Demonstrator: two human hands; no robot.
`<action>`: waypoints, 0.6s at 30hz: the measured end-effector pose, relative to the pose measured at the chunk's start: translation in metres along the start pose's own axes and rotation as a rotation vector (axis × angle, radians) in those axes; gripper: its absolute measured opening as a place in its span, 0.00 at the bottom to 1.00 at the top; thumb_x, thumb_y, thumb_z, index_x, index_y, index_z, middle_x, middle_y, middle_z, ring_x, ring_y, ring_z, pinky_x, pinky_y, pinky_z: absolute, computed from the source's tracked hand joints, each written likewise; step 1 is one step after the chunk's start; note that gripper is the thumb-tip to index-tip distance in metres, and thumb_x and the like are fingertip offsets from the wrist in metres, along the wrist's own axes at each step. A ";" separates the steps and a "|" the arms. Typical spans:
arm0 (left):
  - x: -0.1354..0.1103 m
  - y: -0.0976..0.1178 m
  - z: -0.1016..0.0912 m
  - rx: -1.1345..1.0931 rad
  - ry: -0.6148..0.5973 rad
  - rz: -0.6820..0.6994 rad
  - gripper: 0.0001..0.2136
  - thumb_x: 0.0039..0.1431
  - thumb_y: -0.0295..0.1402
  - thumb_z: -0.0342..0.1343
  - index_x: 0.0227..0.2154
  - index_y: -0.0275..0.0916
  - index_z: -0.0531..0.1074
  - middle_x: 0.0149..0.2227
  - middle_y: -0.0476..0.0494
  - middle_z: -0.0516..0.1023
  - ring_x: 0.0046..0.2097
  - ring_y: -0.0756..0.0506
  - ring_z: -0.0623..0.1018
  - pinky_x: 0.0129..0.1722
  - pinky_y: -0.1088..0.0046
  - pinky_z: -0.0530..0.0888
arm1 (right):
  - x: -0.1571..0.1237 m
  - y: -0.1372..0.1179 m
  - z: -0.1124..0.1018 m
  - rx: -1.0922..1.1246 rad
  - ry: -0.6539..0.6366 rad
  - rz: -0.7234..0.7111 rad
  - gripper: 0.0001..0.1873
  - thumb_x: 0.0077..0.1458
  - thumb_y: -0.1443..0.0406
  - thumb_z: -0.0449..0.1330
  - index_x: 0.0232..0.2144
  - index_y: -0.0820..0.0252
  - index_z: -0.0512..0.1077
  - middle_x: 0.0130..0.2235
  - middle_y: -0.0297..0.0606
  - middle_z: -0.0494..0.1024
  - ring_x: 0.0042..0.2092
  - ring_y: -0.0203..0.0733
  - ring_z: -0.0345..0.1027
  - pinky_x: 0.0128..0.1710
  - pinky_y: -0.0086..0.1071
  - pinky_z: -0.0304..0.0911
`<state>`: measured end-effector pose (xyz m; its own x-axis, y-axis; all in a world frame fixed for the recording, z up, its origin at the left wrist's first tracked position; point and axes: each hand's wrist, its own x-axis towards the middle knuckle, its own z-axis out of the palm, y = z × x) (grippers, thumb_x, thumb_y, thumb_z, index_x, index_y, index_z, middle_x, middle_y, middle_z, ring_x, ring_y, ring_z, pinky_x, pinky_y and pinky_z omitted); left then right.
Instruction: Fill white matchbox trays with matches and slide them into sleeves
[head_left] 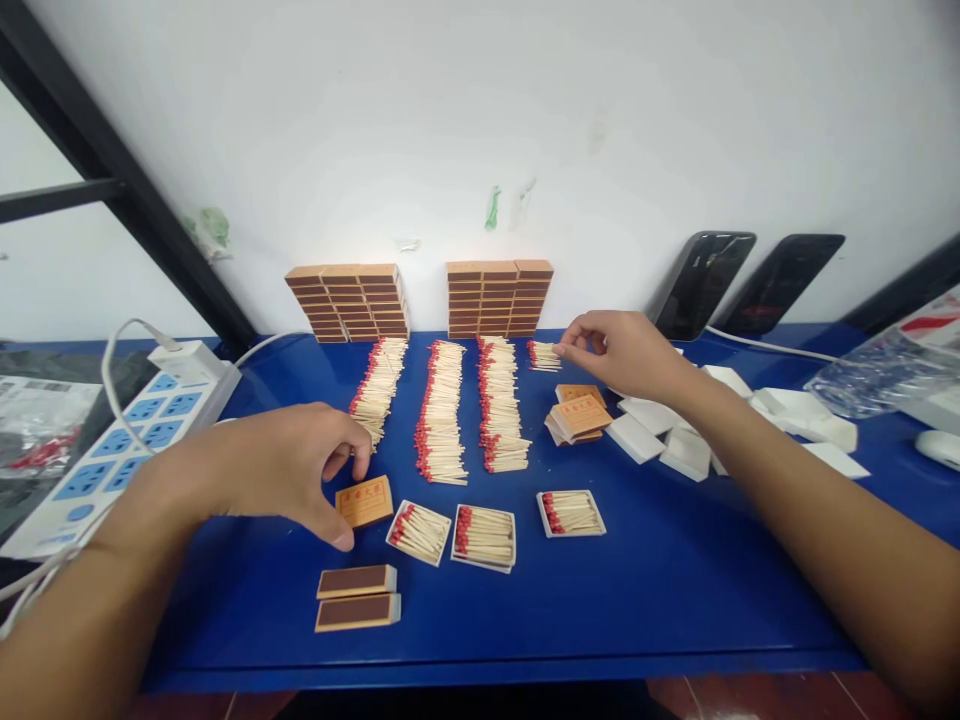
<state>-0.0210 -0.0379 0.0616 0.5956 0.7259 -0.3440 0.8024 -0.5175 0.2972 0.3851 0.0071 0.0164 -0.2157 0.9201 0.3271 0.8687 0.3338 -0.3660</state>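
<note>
My left hand [292,470] curves around an orange-labelled matchbox [364,502] lying on the table, thumb and fingers apart on either side of it. My right hand [619,350] reaches to the back right, fingers curled and thumb and fingertip closed at the stick ends of a small bunch of red-headed matches [543,356]. Three white trays filled with matches lie in front: a left tray [419,533], a middle tray [484,537] and a right tray [571,513]. Two matchboxes [357,597] rest on their sides nearest me, dark striking strips up.
Three long rows of matches [441,410] cover the table's middle. Stacked matchboxes [349,303] and a second stack [499,299] stand against the wall. Orange covers [579,415] and white trays [686,450] are heaped at right. Two phones [705,285] lean behind; a power strip [127,440] lies left.
</note>
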 end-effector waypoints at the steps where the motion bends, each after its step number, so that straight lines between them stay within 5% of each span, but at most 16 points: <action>1: 0.001 0.001 0.002 0.012 -0.001 -0.008 0.16 0.37 0.43 0.75 0.25 0.45 0.75 0.28 0.50 0.76 0.27 0.46 0.74 0.22 0.71 0.62 | -0.002 -0.003 -0.003 0.008 0.024 0.005 0.16 0.62 0.52 0.61 0.30 0.56 0.76 0.29 0.40 0.79 0.31 0.44 0.68 0.32 0.38 0.60; 6: -0.002 -0.003 -0.005 0.019 0.057 0.056 0.08 0.46 0.38 0.70 0.30 0.45 0.79 0.31 0.50 0.81 0.32 0.45 0.79 0.28 0.72 0.71 | -0.007 -0.020 -0.012 0.101 0.131 -0.002 0.16 0.61 0.51 0.64 0.30 0.56 0.77 0.27 0.38 0.77 0.30 0.42 0.67 0.31 0.39 0.62; 11: 0.003 0.004 -0.014 0.039 0.532 0.167 0.11 0.52 0.40 0.68 0.39 0.46 0.81 0.34 0.51 0.84 0.33 0.45 0.80 0.34 0.70 0.74 | -0.020 -0.067 -0.006 0.508 -0.015 0.048 0.18 0.60 0.48 0.66 0.33 0.55 0.78 0.34 0.40 0.80 0.34 0.43 0.72 0.31 0.38 0.71; 14: 0.012 0.022 0.000 0.037 0.747 0.307 0.14 0.54 0.37 0.68 0.44 0.44 0.81 0.35 0.51 0.84 0.34 0.46 0.81 0.35 0.71 0.75 | -0.038 -0.105 0.006 0.845 -0.159 0.078 0.20 0.60 0.47 0.67 0.44 0.54 0.76 0.45 0.42 0.80 0.38 0.44 0.75 0.28 0.36 0.76; 18: 0.028 0.043 0.027 0.011 0.923 0.468 0.14 0.59 0.33 0.67 0.47 0.38 0.80 0.37 0.46 0.84 0.36 0.47 0.81 0.39 0.71 0.77 | -0.059 -0.137 0.022 1.100 -0.210 0.197 0.24 0.57 0.50 0.71 0.47 0.54 0.70 0.43 0.40 0.79 0.38 0.44 0.77 0.22 0.34 0.76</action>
<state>0.0311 -0.0520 0.0407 0.5913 0.5133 0.6220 0.5009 -0.8383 0.2155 0.2692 -0.0878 0.0280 -0.2792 0.9581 0.0645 0.0553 0.0831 -0.9950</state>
